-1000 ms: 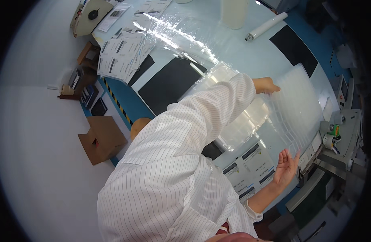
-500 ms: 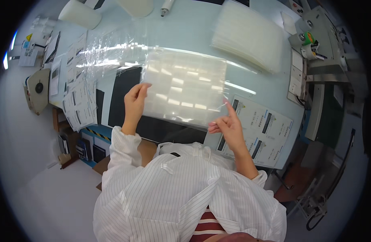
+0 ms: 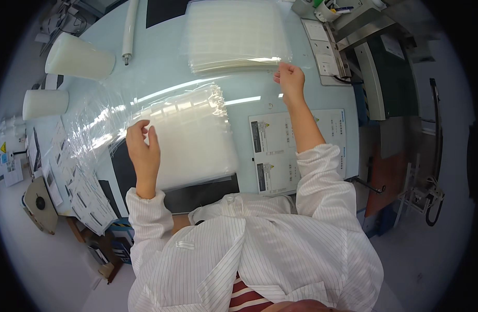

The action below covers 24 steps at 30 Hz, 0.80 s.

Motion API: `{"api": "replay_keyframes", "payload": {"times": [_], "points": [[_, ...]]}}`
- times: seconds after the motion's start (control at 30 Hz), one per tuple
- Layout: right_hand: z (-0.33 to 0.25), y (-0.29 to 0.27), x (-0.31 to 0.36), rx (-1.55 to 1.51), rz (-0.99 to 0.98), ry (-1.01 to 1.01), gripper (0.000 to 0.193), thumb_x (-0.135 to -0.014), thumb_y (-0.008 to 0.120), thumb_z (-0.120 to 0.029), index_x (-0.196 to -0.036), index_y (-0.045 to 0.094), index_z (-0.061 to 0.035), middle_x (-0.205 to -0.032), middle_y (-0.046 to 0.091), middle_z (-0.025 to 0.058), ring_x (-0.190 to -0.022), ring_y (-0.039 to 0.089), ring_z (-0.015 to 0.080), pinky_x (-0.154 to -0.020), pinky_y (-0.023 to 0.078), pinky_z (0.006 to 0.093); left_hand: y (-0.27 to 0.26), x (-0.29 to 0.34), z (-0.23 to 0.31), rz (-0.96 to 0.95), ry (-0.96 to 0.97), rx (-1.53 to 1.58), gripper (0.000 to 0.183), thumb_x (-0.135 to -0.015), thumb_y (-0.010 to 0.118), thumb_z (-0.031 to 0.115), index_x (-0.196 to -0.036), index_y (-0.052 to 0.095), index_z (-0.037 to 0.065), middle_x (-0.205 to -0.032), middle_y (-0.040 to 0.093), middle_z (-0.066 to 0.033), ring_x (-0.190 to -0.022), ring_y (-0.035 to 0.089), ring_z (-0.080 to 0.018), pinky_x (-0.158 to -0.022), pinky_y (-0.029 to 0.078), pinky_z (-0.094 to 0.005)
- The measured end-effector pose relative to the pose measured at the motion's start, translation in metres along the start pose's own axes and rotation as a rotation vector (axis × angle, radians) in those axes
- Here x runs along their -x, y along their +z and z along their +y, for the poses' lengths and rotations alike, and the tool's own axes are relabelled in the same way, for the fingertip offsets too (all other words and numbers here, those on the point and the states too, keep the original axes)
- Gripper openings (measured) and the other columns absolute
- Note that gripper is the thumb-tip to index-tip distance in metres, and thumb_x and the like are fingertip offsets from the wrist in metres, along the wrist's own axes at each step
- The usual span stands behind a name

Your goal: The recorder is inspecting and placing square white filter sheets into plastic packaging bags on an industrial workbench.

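A translucent white pile of plastic sheets (image 3: 195, 140) lies in front of me, partly over a black mat (image 3: 208, 193). My left hand (image 3: 144, 148) is at the pile's left edge, with its thumb and fingers apart and slightly curled. Farther off, a second stack of clear plastic sheets (image 3: 234, 31) has a glossy near edge. My right hand (image 3: 292, 83) reaches to that stack's near right corner. Its fingers are closed at the corner, pinching the edge of a clear plastic sheet; the fingertips are partly hidden.
Crumpled clear film (image 3: 96, 130) spreads at the left, near two white rolls (image 3: 80, 56) and a pale rod (image 3: 129, 31). Printed sheets (image 3: 273, 156) lie under my right forearm, more printed papers (image 3: 88, 203) at the left. A metal-framed machine (image 3: 366, 67) stands at the right.
My right hand has gone from the near pile's right side out to the far stack's corner and closed there. My left hand has opened at the near pile's left edge. The view has shifted.
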State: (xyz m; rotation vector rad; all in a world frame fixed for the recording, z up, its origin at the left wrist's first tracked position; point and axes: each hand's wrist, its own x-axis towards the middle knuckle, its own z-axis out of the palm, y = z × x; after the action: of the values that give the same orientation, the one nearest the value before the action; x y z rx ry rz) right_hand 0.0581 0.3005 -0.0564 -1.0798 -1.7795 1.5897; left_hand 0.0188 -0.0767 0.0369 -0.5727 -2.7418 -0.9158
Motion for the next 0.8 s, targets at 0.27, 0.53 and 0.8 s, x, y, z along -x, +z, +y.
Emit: {"api": "replay_keyframes", "payload": {"times": [0.27, 0.53, 0.8], "points": [[-0.023, 0.008, -0.004, -0.364, -0.108, 0.417, 0.014, -0.091, 0.058, -0.010, -0.093, 0.057, 0.0040, -0.086, 0.063, 0.0113, -0.079, 0.063, 0.0186, -0.072, 0.054, 0.0301, 0.130, -0.096, 0.117, -0.154, 0.576, 0.300, 0.023, -0.079, 0.065, 0.003, -0.101, 0.059, 0.002, -0.094, 0.058, -0.0127, -0.091, 0.055, -0.0299, -0.079, 0.047, -0.0385], [-0.010, 0.008, 0.005, -0.700, -0.216, 0.296, 0.006, -0.091, 0.054, -0.005, -0.091, 0.056, 0.0007, -0.092, 0.063, 0.0124, -0.086, 0.062, 0.0200, -0.081, 0.051, 0.0333, 0.202, -0.122, 0.129, -0.243, 0.781, -0.093, 0.035, -0.078, 0.072, 0.019, -0.109, 0.063, 0.006, -0.107, 0.064, -0.0093, -0.099, 0.061, -0.0258, -0.082, 0.050, -0.0358], [-0.027, 0.021, 0.023, -0.288, 0.103, 0.442, 0.020, -0.095, 0.053, -0.015, -0.102, 0.053, 0.0033, -0.093, 0.060, 0.0119, -0.082, 0.060, 0.0177, -0.077, 0.051, 0.0314, 0.186, -0.127, 0.135, -0.046, 0.796, 0.118, 0.015, -0.081, 0.069, 0.013, -0.095, 0.069, 0.007, -0.093, 0.067, -0.0056, -0.085, 0.064, -0.0226, -0.068, 0.053, -0.0322]]}}
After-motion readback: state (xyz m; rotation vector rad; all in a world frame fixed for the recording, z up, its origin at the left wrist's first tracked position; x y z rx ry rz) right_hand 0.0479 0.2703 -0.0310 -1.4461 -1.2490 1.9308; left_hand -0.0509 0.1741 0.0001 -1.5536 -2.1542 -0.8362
